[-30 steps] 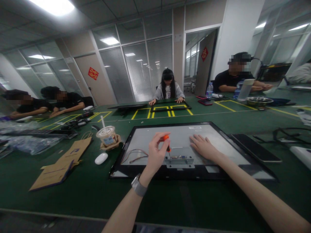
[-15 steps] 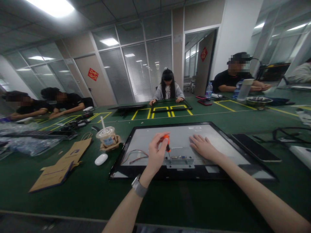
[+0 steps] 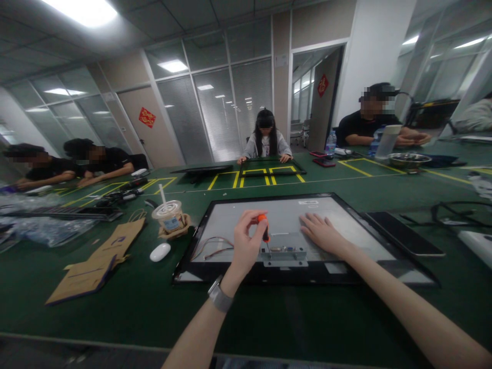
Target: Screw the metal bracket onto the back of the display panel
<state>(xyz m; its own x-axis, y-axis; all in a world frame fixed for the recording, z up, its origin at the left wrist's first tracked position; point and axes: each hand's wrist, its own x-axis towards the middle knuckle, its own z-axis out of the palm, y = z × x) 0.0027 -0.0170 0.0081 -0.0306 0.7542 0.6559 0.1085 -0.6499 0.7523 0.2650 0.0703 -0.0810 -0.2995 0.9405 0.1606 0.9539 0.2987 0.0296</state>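
My left hand (image 3: 247,238) is closed around the orange-and-black handle of a screwdriver (image 3: 266,231), held nearly upright. Its tip points down at a metal bracket (image 3: 285,258) with connector ports along the near side of a flat display panel (image 3: 269,215). Whether the tip sits in a screw is too small to tell. My right hand (image 3: 321,230) lies flat, fingers spread, on the panel's grey back, right of the bracket. Thin wires (image 3: 215,243) run over the panel at left. A black frame borders the panel, which rests on the green table (image 3: 154,307).
Left of the panel are a drink cup (image 3: 169,218) in a cardboard holder, a white mouse (image 3: 160,252) and a brown paper bag (image 3: 96,264). A dark phone-like slab (image 3: 403,233) lies at right. Across the table a person holds a black frame (image 3: 271,174); other people sit nearby.
My left hand has shifted its fingers slightly on the screwdriver handle. My right hand and the panel stay where they were. The person opposite has moved one hand slightly.
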